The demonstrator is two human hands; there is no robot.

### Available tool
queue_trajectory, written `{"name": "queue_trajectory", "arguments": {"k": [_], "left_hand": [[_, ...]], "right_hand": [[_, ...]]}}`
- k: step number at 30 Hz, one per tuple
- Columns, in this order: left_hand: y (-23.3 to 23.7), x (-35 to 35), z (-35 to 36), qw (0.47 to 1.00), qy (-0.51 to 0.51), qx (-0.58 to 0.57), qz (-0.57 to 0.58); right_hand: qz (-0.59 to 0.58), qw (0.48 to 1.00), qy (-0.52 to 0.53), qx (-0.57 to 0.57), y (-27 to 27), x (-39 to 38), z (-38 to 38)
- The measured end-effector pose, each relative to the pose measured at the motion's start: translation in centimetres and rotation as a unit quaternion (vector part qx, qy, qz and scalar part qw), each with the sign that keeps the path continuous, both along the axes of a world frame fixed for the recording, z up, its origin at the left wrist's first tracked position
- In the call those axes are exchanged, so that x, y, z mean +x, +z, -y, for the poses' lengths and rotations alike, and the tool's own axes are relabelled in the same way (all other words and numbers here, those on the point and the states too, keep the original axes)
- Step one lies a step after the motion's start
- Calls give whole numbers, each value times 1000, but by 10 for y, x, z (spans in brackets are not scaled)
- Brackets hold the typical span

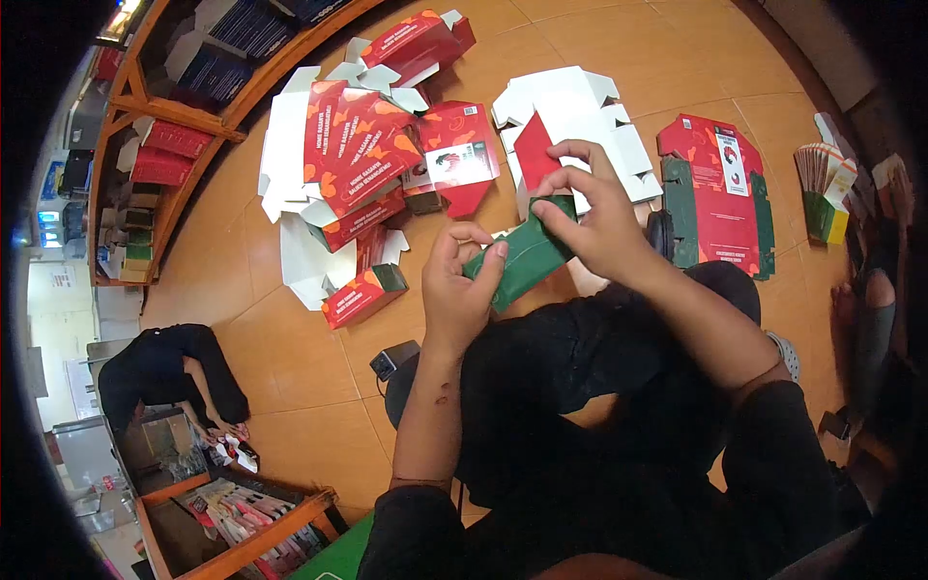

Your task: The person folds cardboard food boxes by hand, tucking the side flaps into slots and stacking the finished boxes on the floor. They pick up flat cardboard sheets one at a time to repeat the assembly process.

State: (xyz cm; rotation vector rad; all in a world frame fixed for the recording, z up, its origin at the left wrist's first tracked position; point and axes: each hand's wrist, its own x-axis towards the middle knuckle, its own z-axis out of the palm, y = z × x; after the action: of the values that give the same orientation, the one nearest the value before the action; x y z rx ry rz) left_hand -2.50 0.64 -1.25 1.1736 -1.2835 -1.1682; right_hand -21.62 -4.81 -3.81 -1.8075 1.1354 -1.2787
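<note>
Between my hands is a partly folded carton (522, 259), its green side facing me and a red flap standing up behind it. My left hand (462, 280) grips its left end, thumb on the green face. My right hand (594, 213) holds the upper right edge, with thumb and fingers bent round it. Just beyond lies a stack of flat cartons (570, 106), white side up. A flat red and green carton (725, 208) is on the floor to the right. Folded red boxes (358, 145) are piled at the left, beside a red carton with a white label (459, 159).
Wooden shelves (179, 193) with stacked cartons stand at the upper left. Another person in dark clothes (179, 372) bends down at the lower left, near a wooden rack (242, 522). A small black device (394, 360) sits by my left forearm. More folded cartons (826, 193) lie at the far right.
</note>
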Motion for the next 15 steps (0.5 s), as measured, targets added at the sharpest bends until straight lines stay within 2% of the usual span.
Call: {"name": "queue_trajectory", "arguments": {"k": [4, 7, 9, 10, 12, 13, 15], "left_hand": [[-11, 1, -2, 998, 15, -42, 46], [-16, 1, -2, 994, 34, -98, 44], [-16, -1, -2, 989, 61, -132, 33], [-19, -1, -4, 989, 60, -133, 33], [-23, -2, -7, 958, 102, -220, 153], [-22, -3, -6, 958, 101, -222, 154], [-18, -6, -5, 859, 101, -371, 338]], "right_hand": [[-3, 1000, -13, -1, 2, 5, -7], [0, 1000, 24, -12, 5, 4, -6], [-23, 992, 119, -45, 5, 2, -7], [-23, 992, 118, -46, 6, 0, -7], [2, 988, 153, -17, 6, -1, -6], [3, 988, 152, -20, 7, 2, -8], [109, 994, 21, -7, 9, 12, -15]]}}
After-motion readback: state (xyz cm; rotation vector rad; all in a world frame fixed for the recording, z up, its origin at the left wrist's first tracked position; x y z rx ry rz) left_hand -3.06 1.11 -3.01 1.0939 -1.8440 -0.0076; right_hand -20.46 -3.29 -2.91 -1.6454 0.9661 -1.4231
